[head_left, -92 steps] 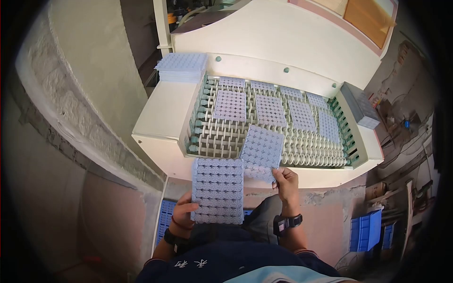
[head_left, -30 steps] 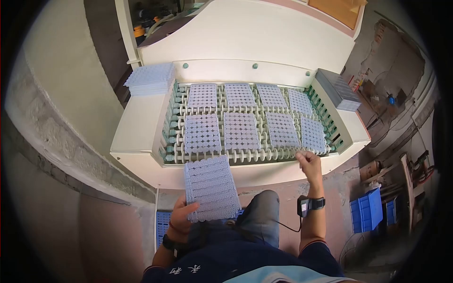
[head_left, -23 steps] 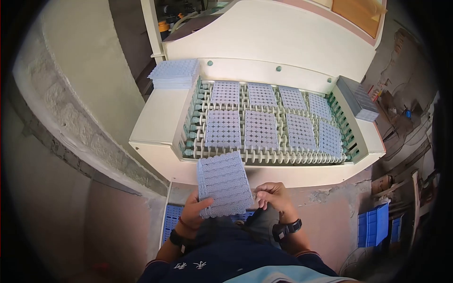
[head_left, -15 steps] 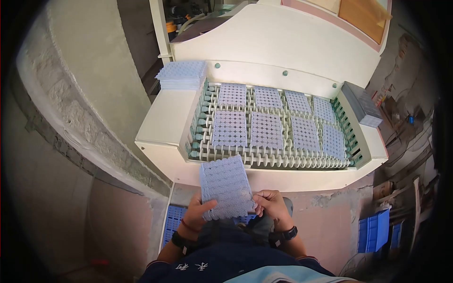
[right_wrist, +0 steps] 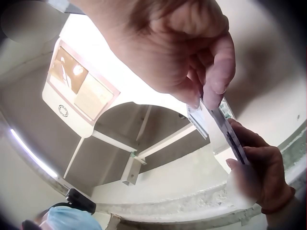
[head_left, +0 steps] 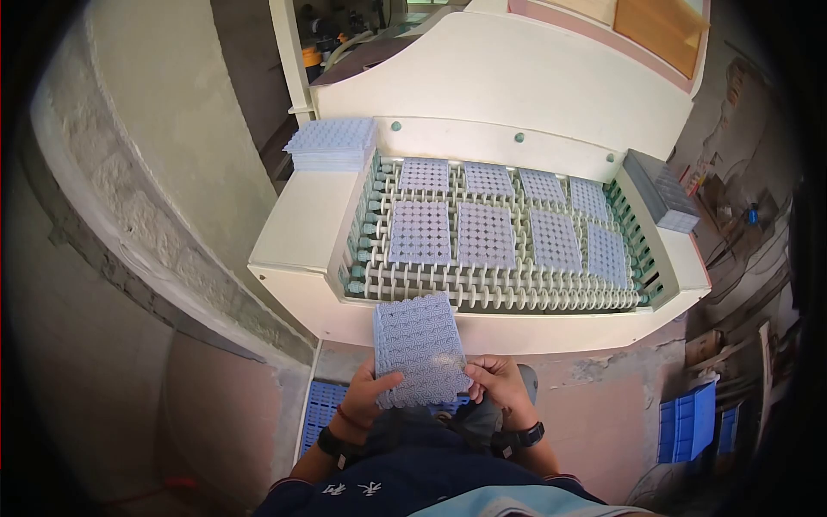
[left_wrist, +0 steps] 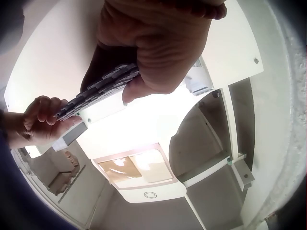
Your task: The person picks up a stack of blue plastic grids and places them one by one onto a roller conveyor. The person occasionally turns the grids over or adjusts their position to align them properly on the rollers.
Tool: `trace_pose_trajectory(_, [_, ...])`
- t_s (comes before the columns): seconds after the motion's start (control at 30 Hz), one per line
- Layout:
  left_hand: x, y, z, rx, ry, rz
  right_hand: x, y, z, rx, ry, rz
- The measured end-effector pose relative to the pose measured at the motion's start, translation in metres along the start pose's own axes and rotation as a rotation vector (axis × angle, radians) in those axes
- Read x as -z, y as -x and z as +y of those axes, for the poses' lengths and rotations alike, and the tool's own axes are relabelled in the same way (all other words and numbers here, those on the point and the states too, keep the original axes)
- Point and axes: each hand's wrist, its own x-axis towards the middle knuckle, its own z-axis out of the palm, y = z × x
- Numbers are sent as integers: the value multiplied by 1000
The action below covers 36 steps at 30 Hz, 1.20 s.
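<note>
In the head view, my left hand (head_left: 363, 395) grips a small stack of pale blue panels (head_left: 415, 345) by its left edge, thumb on top. The panels have scalloped edges and a pattern of small round units. On the opposite side, my right hand (head_left: 501, 384) pinches the stack's lower right edge between thumb and fingers. The right wrist view shows these fingertips on the thin panel edge (right_wrist: 221, 122). From the left wrist, several layers (left_wrist: 103, 88) appear edge-on between both hands. Beyond the stack, two rows of similar panels (head_left: 419, 233) lie flat on the machine's rollers.
A white machine (head_left: 504, 332) with a roller bed (head_left: 482, 297) stands in front. A stack of pale blue panels (head_left: 330, 145) sits on its left ledge, and a grey block (head_left: 661, 191) on its right. Blue crates (head_left: 687, 422) are on the right; a rough wall (head_left: 129, 198) runs along the left.
Another row of panels now lies on the rollers, and the rows have shifted toward the machine. My right hand has come back from the rollers' right end to the held stack.
</note>
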Motion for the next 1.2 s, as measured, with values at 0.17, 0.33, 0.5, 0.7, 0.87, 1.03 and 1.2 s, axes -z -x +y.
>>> trace_pose_trajectory(0.17, [-5, 0, -1, 6, -8, 4, 0, 3, -3, 1, 80, 0])
trace_pose_trajectory(0.33, [-3, 0, -5, -6, -32, 18, 3, 7, -3, 4, 143, 39])
trace_pose_trajectory(0.5, [5, 8, 2, 6, -1, 72, 26, 8, -12, 211, -124, 256])
trace_pose_trajectory(0.7, [18, 20, 16, -152, 60, -57, 49, 2, -16, 228, -82, 476])
trace_pose_trajectory(0.87, [15, 25, 19, -201, 24, -36, 10, -34, -13, 167, -48, 294])
trace_pose_trajectory(1.03, [2, 23, 27, -151, -35, 21, -19, -74, -13, 126, -42, 128])
trace_pose_trajectory(1.2, [2, 13, 30, -147, -97, 61, -8, -57, -15, 103, 196, 183])
